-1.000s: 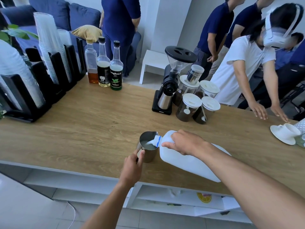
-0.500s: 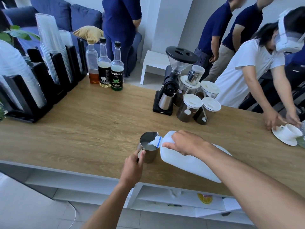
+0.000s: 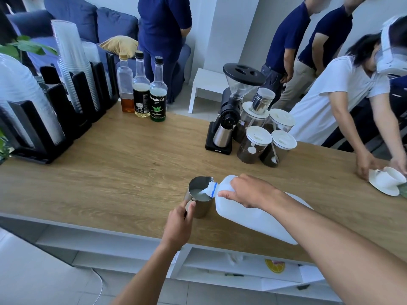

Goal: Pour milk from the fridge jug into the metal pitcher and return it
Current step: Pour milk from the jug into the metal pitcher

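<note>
Two hands share the pour. The right hand (image 3: pixel 248 190) curls over the jug (image 3: pixel 253 219), tipping its mouth toward 9 o'clock so milk (image 3: pixel 199 193) runs into the pitcher (image 3: pixel 203 209). The left hand (image 3: pixel 178 225), at the pitcher's 6 o'clock, grips its handle (image 3: pixel 187 200), likely to steady it. Pitcher stands on the counter (image 3: pixel 110 172) near its front edge, part filled.

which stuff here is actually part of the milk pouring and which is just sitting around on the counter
In the job:
milk jug, tipped by the right hand
metal pitcher, handle held by the left hand

Just lying about:
syrup bottles
coffee grinder
lidded jars
plastic cup stacks
cup and saucer, handled by another person
</note>
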### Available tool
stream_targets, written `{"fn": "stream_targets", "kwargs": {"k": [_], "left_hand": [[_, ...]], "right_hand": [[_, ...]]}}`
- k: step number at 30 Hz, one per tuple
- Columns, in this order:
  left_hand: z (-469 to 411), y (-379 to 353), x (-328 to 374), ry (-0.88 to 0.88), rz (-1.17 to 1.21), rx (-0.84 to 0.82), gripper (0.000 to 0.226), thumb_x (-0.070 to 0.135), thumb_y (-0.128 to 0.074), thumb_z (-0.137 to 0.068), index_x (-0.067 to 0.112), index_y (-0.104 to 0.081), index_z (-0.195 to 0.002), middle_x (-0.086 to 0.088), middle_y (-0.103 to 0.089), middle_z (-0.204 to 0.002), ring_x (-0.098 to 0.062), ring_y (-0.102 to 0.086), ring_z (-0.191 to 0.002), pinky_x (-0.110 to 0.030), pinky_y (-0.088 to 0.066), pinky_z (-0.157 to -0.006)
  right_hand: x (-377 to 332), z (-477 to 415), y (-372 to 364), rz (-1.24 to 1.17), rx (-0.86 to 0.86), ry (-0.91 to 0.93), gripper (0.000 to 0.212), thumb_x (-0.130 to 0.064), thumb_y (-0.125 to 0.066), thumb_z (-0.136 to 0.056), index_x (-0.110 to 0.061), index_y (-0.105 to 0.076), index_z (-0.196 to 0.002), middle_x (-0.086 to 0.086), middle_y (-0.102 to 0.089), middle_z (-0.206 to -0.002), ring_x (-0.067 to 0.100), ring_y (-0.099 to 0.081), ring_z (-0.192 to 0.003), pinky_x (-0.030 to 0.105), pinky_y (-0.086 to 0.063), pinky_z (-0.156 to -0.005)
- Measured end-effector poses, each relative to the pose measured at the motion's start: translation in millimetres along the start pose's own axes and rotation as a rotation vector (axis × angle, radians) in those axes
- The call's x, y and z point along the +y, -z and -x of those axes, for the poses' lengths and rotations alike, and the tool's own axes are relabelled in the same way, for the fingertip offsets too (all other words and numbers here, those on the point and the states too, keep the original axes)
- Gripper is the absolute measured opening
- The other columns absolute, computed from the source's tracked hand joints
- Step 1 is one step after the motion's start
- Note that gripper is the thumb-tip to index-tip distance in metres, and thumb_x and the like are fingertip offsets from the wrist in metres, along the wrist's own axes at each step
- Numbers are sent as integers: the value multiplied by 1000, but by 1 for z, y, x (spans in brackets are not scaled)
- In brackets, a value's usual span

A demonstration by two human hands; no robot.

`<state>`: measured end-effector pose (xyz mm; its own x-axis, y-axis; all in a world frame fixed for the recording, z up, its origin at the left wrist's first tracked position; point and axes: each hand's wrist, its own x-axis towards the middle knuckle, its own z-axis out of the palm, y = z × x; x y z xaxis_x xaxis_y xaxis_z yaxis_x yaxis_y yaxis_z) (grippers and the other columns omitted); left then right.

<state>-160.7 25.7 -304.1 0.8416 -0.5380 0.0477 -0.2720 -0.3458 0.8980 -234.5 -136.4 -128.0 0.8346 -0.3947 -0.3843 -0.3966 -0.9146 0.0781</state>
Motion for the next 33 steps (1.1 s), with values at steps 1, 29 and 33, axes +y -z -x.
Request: {"fn": "stream_targets", "kwargs": {"k": [1, 29, 33], "left_hand": [[0, 0, 0, 2, 4, 0, 34, 36, -40, -103, 21, -64, -124, 4, -28, -43, -14, -30, -45, -30, -27, -49], [1, -1, -1, 19, 53, 9, 34, 36, -41, -103, 15, -65, -116, 5, -30, -40, -13, -28, -43, -35, -31, -51], [1, -2, -3, 35, 38, 5, 36, 38, -41, -103, 14, -64, -117, 6, -29, -40, -13, -29, -43, -35, -32, -51]], "right_hand": [[0, 0, 0, 0, 0, -1, 62, -60, -38, -95, -10, -34, -59, 2, -39, -59, 18, -34, -49, 31, -24, -47], [-4, 1, 6, 9, -15, -3, 63, -59, -38, -96, -10, -34, -56, 3, -38, -56, 19, -33, -46, 29, -22, -45], [-4, 1, 5, 0, -18, -5, 62, -59, -39, -95, -10, -33, -57, 3, -38, -56, 20, -33, -47, 30, -22, -46]]}}
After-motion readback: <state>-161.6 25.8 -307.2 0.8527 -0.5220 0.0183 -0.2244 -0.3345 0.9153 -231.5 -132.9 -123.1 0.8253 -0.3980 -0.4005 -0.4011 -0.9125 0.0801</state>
